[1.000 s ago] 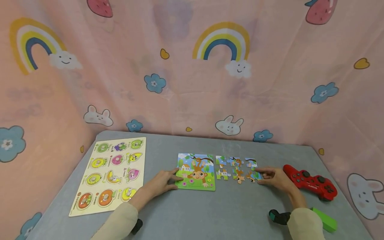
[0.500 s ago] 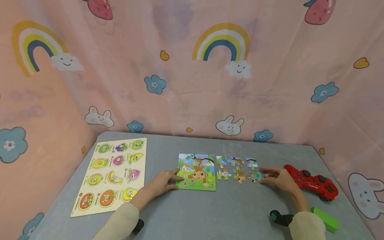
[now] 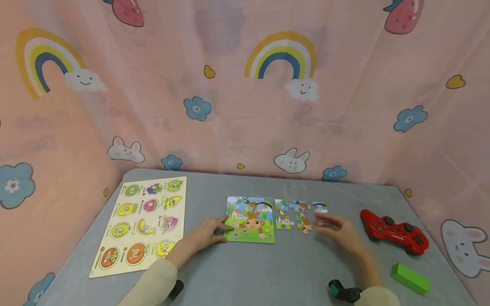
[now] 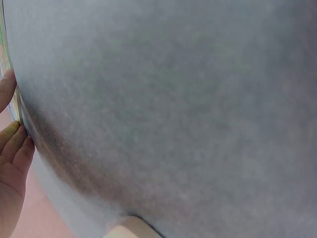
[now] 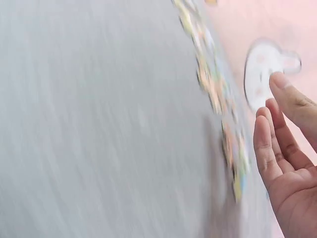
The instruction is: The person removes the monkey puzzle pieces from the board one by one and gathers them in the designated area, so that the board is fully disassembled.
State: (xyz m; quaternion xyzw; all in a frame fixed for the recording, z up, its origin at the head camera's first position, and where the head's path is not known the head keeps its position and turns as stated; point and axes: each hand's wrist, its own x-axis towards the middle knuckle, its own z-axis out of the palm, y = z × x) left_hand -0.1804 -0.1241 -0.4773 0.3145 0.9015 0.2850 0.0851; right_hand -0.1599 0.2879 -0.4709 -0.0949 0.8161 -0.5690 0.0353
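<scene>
A square monkey picture puzzle lies on the grey table in the head view. My left hand rests at its left edge, fingertips touching the edge and overlapping the picture. To its right lie several loose jigsaw pieces in two rows. My right hand hovers at the right end of these pieces, covering part of the lower row. In the right wrist view, the thumb and fingers of this hand stand apart with nothing between them. The pieces look blurred beside it.
A fruit peg board lies left of the left forearm. At the right are a red game controller and a green block. A pink patterned curtain hangs behind the table.
My right hand has moved left from beside the pieces to over the right end of the lower row. The left hand stays at the puzzle's edge.
</scene>
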